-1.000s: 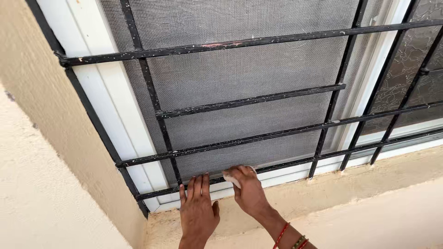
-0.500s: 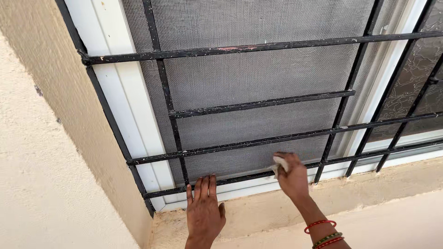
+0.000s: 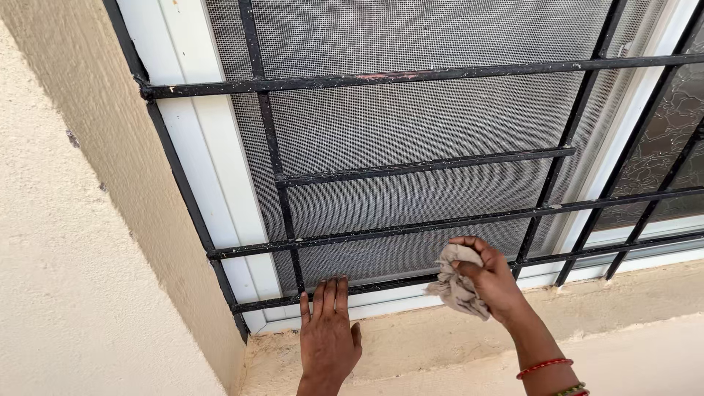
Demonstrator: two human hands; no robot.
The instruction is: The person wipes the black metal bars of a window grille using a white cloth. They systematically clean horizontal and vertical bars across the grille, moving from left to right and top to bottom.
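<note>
**Two hands at the barred window, one gripping a cloth**

Two hands are showing in my head view, both low against the window. My right hand (image 3: 493, 282) is clenching a crumpled beige cloth (image 3: 456, 284), fingers curled round its upper part while the loose folds are hanging below the palm. The cloth is sitting just in front of the grey mesh screen (image 3: 411, 125), between the two lowest horizontals of the black metal window grille (image 3: 411, 75), near one of its slanting uprights. Red and green bangles (image 3: 551, 370) are circling that wrist.

My left hand (image 3: 328, 334) is lying flat and released, fingers straight and together, palm down on the rough cream sill (image 3: 631, 293), with the fingertips reaching the white window frame (image 3: 209, 154) just under the lowest bar. It is holding nothing.

White specks are dotting the black bars, and a reddish patch is showing on the top horizontal. To the right, a dark patterned glass pane (image 3: 664, 158) is sitting behind the bars. A textured cream wall (image 3: 66, 242) is filling the left side. I am seeing no packages, labels, signs or containers here.
</note>
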